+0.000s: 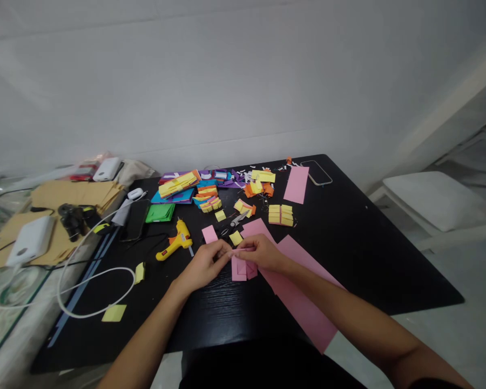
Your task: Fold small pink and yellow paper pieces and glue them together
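Both hands meet over the front middle of the black table. My left hand (206,265) pinches the left edge of a pink folded paper piece (238,271), thumb and forefinger together. From the other side, my right hand (264,253) grips the same piece, its fingers closed. The lower part of the paper hangs below the fingertips; its upper edge is partly hidden by them. Beneath my right hand and forearm lie large pink paper sheets (308,302). Just beyond my fingers are a small yellow paper square (235,238), scissors (238,219) and a pink strip (209,234).
A yellow glue gun (176,242) lies left of my hands. Behind are bundled yellow paper pieces (281,215), colourful paper stacks (178,185) and scraps. A phone (135,220) and looping white cable (67,308) occupy the left side. A white stool (427,200) stands right.
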A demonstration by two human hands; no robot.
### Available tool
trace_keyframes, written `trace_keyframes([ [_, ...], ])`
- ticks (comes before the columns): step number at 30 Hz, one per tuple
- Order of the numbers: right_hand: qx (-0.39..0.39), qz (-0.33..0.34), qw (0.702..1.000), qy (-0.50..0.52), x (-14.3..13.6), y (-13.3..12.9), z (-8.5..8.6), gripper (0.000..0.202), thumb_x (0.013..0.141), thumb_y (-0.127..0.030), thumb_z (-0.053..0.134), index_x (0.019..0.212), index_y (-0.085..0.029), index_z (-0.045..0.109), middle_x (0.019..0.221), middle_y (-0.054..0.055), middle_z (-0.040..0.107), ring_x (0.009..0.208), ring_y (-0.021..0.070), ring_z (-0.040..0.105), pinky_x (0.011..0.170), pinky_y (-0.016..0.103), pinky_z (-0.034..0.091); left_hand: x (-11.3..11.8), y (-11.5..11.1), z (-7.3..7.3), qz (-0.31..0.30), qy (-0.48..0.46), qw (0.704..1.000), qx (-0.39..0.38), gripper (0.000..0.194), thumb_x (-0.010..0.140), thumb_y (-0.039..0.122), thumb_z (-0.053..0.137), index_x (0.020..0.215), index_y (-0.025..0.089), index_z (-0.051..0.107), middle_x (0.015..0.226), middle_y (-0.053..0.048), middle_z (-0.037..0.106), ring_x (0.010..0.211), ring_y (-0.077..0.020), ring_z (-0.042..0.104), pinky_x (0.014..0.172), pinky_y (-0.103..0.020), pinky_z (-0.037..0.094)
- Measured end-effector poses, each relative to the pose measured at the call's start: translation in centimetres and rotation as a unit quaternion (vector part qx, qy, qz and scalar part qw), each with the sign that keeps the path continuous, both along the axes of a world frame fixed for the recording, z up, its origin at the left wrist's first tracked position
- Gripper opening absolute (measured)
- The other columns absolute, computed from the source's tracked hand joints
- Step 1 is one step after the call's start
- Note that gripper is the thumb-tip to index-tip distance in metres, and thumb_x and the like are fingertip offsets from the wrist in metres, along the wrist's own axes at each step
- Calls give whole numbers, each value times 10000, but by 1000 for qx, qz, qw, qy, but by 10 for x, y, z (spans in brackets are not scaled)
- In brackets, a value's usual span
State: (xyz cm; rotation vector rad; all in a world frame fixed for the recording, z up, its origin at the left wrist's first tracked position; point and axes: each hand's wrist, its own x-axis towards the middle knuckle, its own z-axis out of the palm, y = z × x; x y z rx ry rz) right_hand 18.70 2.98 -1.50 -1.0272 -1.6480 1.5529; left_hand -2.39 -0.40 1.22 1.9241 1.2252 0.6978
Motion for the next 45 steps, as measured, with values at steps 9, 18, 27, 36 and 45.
trace_keyframes([
  [9,39,-23,998,-34,-2,-3,-1,240,754,-389,775,774,-152,809,718,45,753,660,172,655,614,260,487,-1,2,-5,6,-70,993,-96,319,943,474,635,920,160,690,705,7,595,630,-124,519,570,-222,416],
  [18,49,-11,998,-40,-2,-3,-1,273,755,-403,765,781,-135,809,717,47,745,654,158,626,593,241,455,-3,5,-13,4,-135,973,-188,387,870,524,711,919,144,657,694,11,611,590,-109,541,547,-218,431],
  [27,37,6,999,-18,0,-1,-2,281,768,-422,776,799,-145,812,736,43,755,677,167,652,625,250,480,-1,4,-5,3,-130,971,-200,376,834,498,755,895,140,657,687,14,602,589,-102,526,556,-223,424],
  [36,25,2,1000,-17,0,0,-1,277,755,-415,780,802,-143,807,764,53,768,690,177,670,651,268,496,-3,5,-8,-7,-126,973,-193,367,885,516,694,912,150,680,691,1,629,613,-123,579,557,-226,456],
  [45,-11,-37,999,2,0,5,-2,253,735,-399,786,784,-151,792,737,30,748,694,179,674,664,276,503,-16,4,5,119,-86,989,25,432,1016,458,490,698,181,583,619,7,575,563,-117,538,555,-236,424],
])
